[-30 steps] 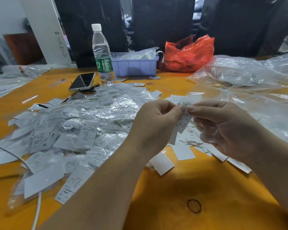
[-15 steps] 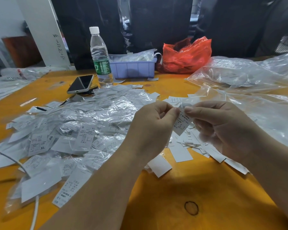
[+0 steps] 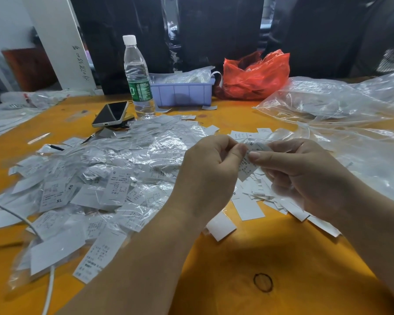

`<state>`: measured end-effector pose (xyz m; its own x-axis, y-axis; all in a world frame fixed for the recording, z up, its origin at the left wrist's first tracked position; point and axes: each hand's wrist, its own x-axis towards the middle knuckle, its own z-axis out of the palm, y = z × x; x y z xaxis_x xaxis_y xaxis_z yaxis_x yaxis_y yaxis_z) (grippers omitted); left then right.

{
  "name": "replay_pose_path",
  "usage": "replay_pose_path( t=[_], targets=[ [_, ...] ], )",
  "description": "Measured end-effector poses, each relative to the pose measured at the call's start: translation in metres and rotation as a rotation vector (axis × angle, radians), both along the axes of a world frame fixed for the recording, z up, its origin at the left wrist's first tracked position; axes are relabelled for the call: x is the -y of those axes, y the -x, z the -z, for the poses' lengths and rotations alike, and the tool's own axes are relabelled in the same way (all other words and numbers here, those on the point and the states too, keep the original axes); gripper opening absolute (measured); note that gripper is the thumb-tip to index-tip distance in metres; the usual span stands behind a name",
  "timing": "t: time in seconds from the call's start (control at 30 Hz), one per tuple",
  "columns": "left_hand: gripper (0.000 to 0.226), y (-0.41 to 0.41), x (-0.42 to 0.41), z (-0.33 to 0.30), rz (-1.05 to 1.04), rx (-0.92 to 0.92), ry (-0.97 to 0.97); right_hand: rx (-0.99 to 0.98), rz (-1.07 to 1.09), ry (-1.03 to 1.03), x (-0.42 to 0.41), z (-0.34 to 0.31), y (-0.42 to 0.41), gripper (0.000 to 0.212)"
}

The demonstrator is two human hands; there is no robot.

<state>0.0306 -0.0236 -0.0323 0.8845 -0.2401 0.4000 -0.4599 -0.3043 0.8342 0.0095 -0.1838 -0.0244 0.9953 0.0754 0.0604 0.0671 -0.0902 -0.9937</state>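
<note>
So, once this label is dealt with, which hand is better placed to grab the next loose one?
Probably the right hand: it hangs directly over the loose labels, while the left hand is nearer the bagged pile. Both pinch the held label for now.

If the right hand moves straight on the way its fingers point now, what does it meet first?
Probably the left hand: the right hand points at its thumb, and both pinch the same label between them, though depth is unclear.
</note>
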Motion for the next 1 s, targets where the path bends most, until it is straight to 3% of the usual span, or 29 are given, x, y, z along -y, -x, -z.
replay_pose_path(
  t=[0.17,0.37,0.63,0.73,0.87,1.0],
  targets=[
    [0.022,0.0004,0.0009,0.0007,-0.013,0.005,0.012,0.024,-0.077,0.005,-0.003,-0.003,0.003,0.012],
    [0.028,0.0002,-0.0011,-0.0009,0.071,-0.125,0.04,0.081,-0.092,0.08,-0.0019,-0.0029,0.0031,0.015],
    [0.011,-0.0039,-0.0011,-0.0022,0.132,-0.344,0.185,0.11,-0.153,0.112,-0.0018,-0.0039,0.0035,0.022],
    [0.006,-0.0042,-0.0016,-0.0039,0.146,-0.375,0.281,0.089,-0.11,0.046,-0.0001,-0.0025,0.0019,0.011],
    [0.006,-0.0038,-0.0014,-0.005,0.139,-0.397,0.435,0.067,-0.09,0.026,-0.0007,0.0004,0.0009,0.035],
    [0.008,-0.0045,-0.0022,-0.0046,0.118,-0.386,0.455,0.073,-0.094,0.051,-0.0052,0.0012,0.0026,0.025]
  ],
)
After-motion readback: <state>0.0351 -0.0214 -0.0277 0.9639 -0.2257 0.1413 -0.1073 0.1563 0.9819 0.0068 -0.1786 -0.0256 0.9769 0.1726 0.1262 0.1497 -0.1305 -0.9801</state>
